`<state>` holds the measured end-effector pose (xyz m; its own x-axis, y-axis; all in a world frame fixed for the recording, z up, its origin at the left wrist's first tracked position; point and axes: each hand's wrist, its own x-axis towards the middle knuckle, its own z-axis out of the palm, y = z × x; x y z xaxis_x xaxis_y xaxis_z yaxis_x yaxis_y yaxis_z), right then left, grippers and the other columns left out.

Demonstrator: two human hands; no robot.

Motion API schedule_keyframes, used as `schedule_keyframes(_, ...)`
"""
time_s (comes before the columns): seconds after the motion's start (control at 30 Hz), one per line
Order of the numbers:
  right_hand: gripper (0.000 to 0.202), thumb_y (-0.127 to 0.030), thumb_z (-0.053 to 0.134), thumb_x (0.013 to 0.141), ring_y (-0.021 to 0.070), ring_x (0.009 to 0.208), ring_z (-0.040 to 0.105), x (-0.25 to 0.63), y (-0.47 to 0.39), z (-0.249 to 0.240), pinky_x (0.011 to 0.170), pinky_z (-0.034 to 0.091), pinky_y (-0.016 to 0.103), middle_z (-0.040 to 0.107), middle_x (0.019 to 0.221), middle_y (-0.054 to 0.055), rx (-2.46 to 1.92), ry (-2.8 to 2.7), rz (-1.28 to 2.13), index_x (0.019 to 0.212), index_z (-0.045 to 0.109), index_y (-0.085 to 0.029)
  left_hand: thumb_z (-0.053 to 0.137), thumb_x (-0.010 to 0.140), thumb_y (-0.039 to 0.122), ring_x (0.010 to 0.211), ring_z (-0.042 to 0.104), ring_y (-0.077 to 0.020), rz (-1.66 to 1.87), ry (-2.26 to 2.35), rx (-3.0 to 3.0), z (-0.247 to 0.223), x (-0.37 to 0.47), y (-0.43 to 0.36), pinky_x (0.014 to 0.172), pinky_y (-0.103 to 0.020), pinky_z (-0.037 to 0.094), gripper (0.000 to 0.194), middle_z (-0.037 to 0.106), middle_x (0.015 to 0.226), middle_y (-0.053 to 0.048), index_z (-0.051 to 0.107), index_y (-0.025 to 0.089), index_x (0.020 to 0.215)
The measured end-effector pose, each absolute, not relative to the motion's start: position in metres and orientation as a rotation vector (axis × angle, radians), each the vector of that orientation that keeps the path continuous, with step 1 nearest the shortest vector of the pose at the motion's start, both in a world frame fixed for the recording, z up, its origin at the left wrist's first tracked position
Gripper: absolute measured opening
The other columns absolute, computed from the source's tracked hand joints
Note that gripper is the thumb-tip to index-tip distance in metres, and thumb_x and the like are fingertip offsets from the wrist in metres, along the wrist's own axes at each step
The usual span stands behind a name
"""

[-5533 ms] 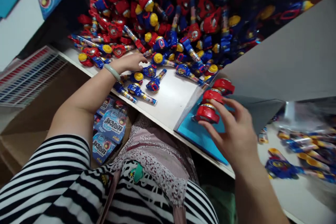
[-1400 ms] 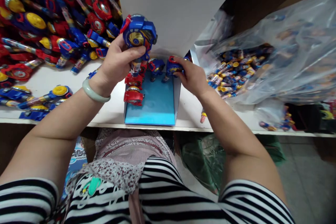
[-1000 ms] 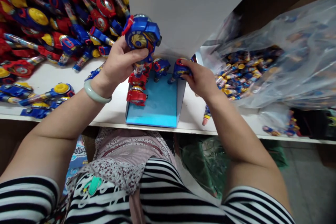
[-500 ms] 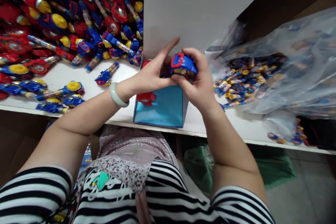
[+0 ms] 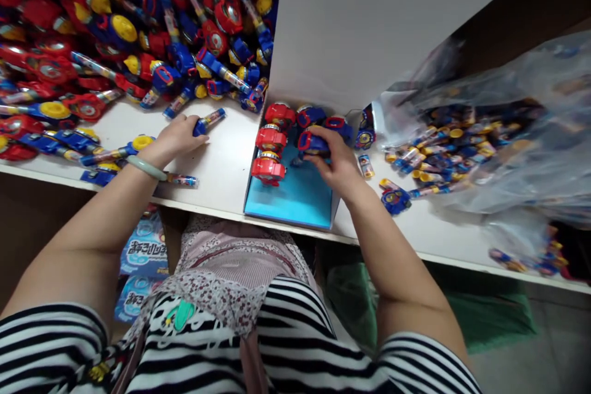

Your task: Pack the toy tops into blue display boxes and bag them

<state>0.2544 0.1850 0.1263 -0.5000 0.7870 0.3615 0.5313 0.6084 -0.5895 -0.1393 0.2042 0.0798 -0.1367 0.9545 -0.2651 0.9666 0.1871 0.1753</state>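
My right hand (image 5: 339, 163) grips a blue toy (image 5: 313, 143) with a red-framed top, inside a blue-bottomed box (image 5: 289, 203). Along the box's left side stand several red toys (image 5: 269, 170); more blue toys (image 5: 338, 128) sit at its back. Off to the left, my left hand (image 5: 179, 137) is closed around a blue toy with a clear printed tube (image 5: 215, 116) sticking out to the right. Its fingers hide part of that toy. Beneath my left wrist another printed tube (image 5: 184, 181) lies on the white table.
A large heap of red and blue toys (image 5: 138, 31) fills the back left. To the right, a clear plastic bag (image 5: 503, 154) holds several small printed tubes (image 5: 429, 148). A blue toy (image 5: 396, 200) lies between box and bag. Printed cartons (image 5: 145, 249) stand below the table (image 5: 221, 194).
My hands have parted. The right one has lowered the blue toy into the box, while the left has moved left and taken hold of another toy on the table.
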Motion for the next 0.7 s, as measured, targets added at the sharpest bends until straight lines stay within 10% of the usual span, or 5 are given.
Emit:
schedule_keyframes(0.43,0.054,-0.037,0.059,0.09,0.0284,0.129,0.055,0.259,0.187,0.12,0.113,0.045,0.047,0.057,0.139,0.012,-1.087,-2.142,0.487,0.141,0.047,-0.022,0.083,0.062,0.052,0.071,0.059,-0.0143,1.218,1.682,1.596,0.148,-0.133,0.166,0.063,-0.028,0.054,0.052,0.063,0.081,0.0,0.064,0.018,0.098)
schedule_keyframes(0.7,0.06,-0.035,0.06,0.09,0.0309,0.128,0.057,0.256,0.181,0.134,0.111,0.045,0.053,0.057,0.139,0.013,-1.22,-2.32,0.629,0.147,0.045,-0.023,0.081,0.078,0.044,0.108,0.061,-0.0204,1.385,0.916,2.568,0.194,-0.082,0.158,0.097,-0.04,0.053,0.041,0.063,0.111,-0.007,0.066,0.021,0.11)
